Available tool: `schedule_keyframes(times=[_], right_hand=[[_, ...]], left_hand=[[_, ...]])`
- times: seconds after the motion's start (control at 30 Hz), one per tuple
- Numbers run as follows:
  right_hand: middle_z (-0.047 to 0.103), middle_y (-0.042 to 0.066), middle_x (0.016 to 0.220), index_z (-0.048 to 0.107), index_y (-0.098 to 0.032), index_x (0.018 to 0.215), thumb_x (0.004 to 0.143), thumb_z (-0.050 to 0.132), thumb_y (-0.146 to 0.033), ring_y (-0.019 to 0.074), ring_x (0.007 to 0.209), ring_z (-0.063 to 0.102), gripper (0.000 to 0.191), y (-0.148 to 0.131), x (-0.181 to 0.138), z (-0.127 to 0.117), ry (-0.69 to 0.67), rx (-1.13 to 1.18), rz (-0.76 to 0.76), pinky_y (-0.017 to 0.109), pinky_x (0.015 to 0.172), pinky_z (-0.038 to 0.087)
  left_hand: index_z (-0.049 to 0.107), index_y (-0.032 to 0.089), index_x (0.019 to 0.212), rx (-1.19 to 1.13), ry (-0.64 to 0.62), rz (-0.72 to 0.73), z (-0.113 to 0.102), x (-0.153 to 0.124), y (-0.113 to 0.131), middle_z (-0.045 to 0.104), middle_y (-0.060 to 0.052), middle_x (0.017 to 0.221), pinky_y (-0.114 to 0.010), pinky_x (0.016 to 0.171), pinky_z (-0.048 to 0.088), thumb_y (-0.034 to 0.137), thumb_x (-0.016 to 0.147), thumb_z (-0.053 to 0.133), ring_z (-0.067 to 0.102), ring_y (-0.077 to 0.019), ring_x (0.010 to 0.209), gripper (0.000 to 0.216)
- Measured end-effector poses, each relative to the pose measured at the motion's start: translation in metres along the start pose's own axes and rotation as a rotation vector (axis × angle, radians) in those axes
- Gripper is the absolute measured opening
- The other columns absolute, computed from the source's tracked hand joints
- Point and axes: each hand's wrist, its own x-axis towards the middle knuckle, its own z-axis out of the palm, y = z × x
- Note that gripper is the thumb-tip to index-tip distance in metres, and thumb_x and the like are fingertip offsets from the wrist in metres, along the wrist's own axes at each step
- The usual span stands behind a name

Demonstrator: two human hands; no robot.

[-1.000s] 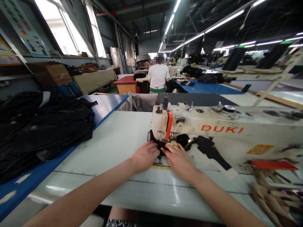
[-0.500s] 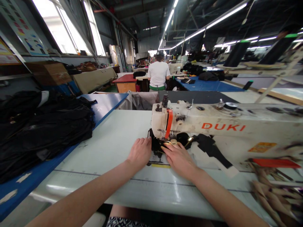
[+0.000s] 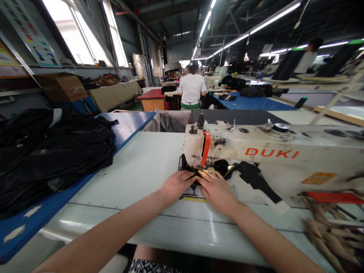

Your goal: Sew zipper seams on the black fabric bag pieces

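Note:
A white sewing machine (image 3: 273,140) with an orange lever stands on the pale table (image 3: 133,174). My left hand (image 3: 176,185) lies palm down before the needle area, its fingers stretched toward the presser foot. Close beside it, my right hand (image 3: 217,192) rests with its fingers extended and somewhat apart. Both sets of fingertips press on a dark piece of material (image 3: 222,165) at the foot, partly hidden by the hands and machine head. Right of it, black strips (image 3: 257,180) with pale backing lie under the machine arm.
A heap of black garments (image 3: 57,151) covers part of the blue side table (image 3: 88,182) at left. Tan pieces (image 3: 327,239) hang by the table's right end. A person in a white shirt (image 3: 192,89) sits ahead, facing away. Dark thread cones (image 3: 288,64) stand at right.
My left hand has shifted right, from the left side of the machine foot to beside my right hand, and its fingers have straightened. My right hand stays nearly in place.

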Motion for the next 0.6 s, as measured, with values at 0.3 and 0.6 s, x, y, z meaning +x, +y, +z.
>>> schedule_keyframes(times=[0.3,0.6], right_hand=[[0.059,0.009,0.124,0.061,-0.018,0.117,0.087,0.041,-0.018,0.0231,0.112,0.049,0.036,0.01,0.001,-0.008,-0.073,0.137,0.01,0.038,0.094,0.032],[0.061,0.011,0.114,0.061,-0.019,0.114,0.088,0.038,-0.018,0.0251,0.108,0.046,0.034,0.02,0.024,-0.013,-0.134,-0.016,0.08,0.036,0.089,0.03]], left_hand=[[0.057,0.013,0.119,-0.19,0.032,-0.04,0.014,-0.008,-0.005,0.059,-0.009,0.12,-0.034,0.101,0.044,0.002,0.082,0.047,0.052,-0.0206,0.115,0.04],[0.057,0.015,0.12,-0.176,0.028,-0.014,0.015,-0.009,-0.006,0.059,-0.009,0.121,-0.037,0.102,0.043,0.001,0.08,0.044,0.051,-0.0215,0.117,0.045]])
